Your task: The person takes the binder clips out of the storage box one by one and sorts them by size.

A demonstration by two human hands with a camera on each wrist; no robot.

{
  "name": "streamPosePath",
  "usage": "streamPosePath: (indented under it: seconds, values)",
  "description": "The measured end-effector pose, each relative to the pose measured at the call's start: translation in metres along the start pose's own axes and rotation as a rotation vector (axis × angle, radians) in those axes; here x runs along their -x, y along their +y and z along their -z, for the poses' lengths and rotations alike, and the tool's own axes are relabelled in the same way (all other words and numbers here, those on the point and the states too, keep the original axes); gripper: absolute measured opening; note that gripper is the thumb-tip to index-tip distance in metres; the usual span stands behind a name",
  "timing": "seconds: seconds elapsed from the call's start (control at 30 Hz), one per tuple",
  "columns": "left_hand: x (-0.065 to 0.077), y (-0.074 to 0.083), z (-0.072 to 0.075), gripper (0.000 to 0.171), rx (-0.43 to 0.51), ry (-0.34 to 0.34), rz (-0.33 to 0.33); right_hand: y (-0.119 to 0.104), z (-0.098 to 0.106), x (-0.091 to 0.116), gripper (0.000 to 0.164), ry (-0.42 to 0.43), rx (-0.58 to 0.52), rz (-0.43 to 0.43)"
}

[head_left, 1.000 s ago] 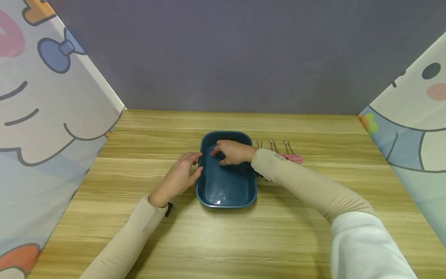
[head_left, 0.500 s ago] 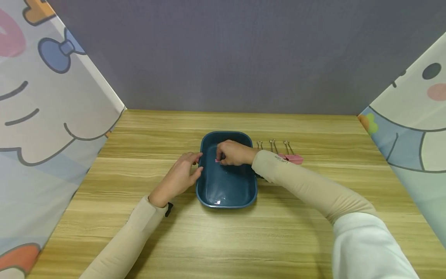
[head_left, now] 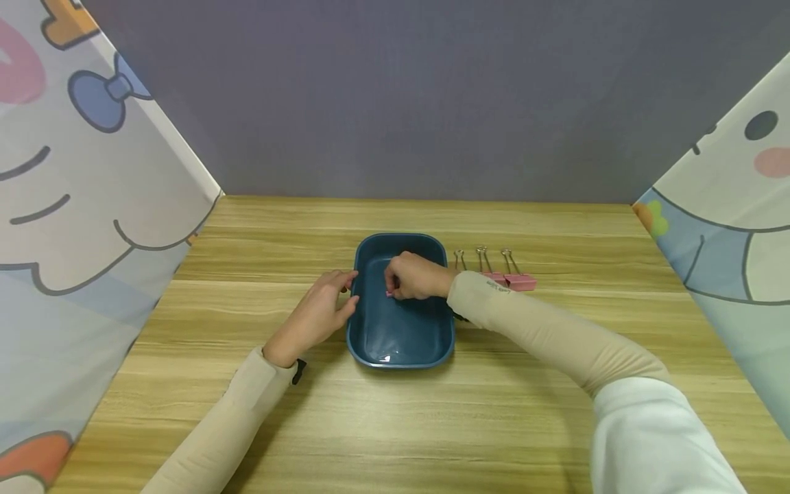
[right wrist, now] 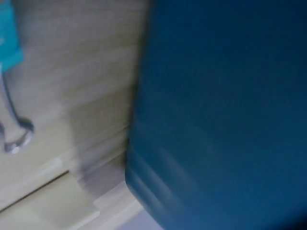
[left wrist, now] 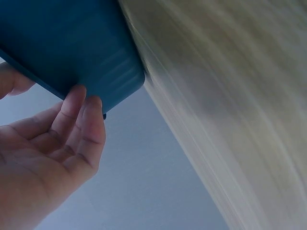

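Note:
A deep blue rectangular tub (head_left: 398,336) stands on the wooden table. At its left wall, my left hand (head_left: 317,312) has its fingers loosely bent, with fingertips and thumb at the rim. The left wrist view has these fingers (left wrist: 72,105) against the outside of the tub. Inside the tub, my right hand (head_left: 416,276) pinches a small pink object (head_left: 389,294) between thumb and fingers, low over the floor. Most of that object is hidden by the fingers, so its kind is unclear. The right hand is out of sight in the right wrist view.
Right of the tub lie several binder clips with silver handles, two of them pink (head_left: 520,282). My right forearm crosses over part of this row. The right wrist view has a teal binder clip (right wrist: 8,40). A grey wall (head_left: 395,103) closes off the table's far edge.
Inside the tub, my right hand has drawn the small pink object a little toward me and to the right, its fingers closing in round it. The left hand has stayed put.

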State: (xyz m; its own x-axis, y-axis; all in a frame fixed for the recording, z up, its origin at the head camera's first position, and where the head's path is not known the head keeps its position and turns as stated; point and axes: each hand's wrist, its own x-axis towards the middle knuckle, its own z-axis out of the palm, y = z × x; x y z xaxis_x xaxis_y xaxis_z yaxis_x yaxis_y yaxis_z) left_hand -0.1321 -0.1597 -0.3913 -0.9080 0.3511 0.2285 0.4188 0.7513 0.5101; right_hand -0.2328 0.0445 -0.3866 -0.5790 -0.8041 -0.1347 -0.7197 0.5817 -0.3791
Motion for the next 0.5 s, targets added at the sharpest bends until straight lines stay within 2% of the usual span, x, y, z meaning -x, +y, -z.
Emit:
streamPosePath:
  seconds: [0.33, 0.5]
  values:
    - [0.000, 0.001, -0.001, 0.043, 0.001, -0.005, 0.015, 0.003, 0.010, 0.013, 0.008, 0.030, -0.039, -0.002]
    - [0.000, 0.002, -0.001, 0.044, 0.002, 0.003, 0.007, 0.003, 0.016, 0.026, 0.005, 0.086, -0.078, 0.025]
